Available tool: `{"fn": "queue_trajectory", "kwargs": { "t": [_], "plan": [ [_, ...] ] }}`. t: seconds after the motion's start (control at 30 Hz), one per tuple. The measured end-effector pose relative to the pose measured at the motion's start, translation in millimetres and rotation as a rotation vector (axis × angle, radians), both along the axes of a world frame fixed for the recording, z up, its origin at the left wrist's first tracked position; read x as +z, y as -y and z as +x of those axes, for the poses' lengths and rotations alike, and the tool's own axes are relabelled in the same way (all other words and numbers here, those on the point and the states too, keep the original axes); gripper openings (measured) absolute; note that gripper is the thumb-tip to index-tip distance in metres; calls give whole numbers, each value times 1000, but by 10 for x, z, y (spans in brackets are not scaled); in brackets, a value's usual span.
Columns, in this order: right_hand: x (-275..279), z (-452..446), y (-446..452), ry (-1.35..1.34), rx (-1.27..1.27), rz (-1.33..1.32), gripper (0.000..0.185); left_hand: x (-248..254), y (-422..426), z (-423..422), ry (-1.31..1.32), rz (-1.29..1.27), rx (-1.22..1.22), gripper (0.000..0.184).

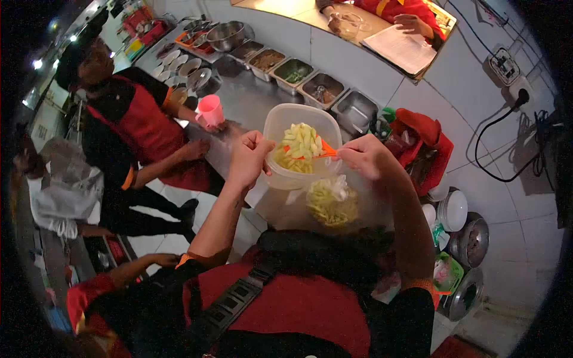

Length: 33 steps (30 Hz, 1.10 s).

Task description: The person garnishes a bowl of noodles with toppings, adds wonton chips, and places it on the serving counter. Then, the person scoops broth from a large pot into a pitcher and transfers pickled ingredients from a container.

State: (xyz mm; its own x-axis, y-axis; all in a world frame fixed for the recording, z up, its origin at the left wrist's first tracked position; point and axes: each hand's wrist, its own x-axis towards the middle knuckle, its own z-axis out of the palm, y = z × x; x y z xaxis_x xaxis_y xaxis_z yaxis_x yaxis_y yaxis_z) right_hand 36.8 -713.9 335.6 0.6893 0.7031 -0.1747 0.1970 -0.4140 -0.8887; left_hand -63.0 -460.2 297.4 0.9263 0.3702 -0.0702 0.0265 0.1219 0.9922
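My right hand (363, 156) is closed round the handle of an orange spoon (327, 149). Pale yellow-green cut pieces (303, 141) are heaped on the spoon, over a translucent plastic tub (276, 122) with more such pieces inside. At the tub's left rim, the fingers of my left hand (250, 156) are curled closed; whether they grip the rim or something small, I cannot make out. A clear plastic bag (332, 206) of similar pale pieces lies just below the tub on the steel counter (253, 101).
Metal pans (322, 89) line the wall behind the tub. At left, a co-worker (134, 119) in a red apron holds a pink mug (210, 111). A red bin (424, 146) and stacked bowls (455, 210) stand right. Another person's hands (412, 25) show through the hatch.
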Motion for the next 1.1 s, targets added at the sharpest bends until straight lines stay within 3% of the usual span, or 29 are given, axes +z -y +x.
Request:
{"fn": "queue_trajectory", "kwargs": {
  "t": [0.1,0.2,0.3,0.33,0.47,0.67,0.77,1.1],
  "plan": [
    [331,301,-91,-141,-185,-21,25,1,-213,623,40,-53,-109,21],
    [510,642,-145,-314,-411,129,27,28,-349,1164,81,-81,-205,22],
    [819,1003,-227,-283,-519,113,28,183,-446,1634,119,-81,-257,24],
    [850,1114,-287,-297,-567,230,27,231,-477,1781,118,-64,-257,23],
    [1242,1625,-458,-215,-605,166,28,236,-564,2332,147,-124,-314,25],
    [1270,2512,-540,-148,-624,101,30,32,-651,2856,143,-93,-376,25],
    [1260,2751,-579,-140,-699,-6,24,-76,-672,2944,122,-109,-421,26],
    [1418,3270,-682,-94,-580,-380,24,-252,-804,2868,85,-117,-513,24]
  ]
}}
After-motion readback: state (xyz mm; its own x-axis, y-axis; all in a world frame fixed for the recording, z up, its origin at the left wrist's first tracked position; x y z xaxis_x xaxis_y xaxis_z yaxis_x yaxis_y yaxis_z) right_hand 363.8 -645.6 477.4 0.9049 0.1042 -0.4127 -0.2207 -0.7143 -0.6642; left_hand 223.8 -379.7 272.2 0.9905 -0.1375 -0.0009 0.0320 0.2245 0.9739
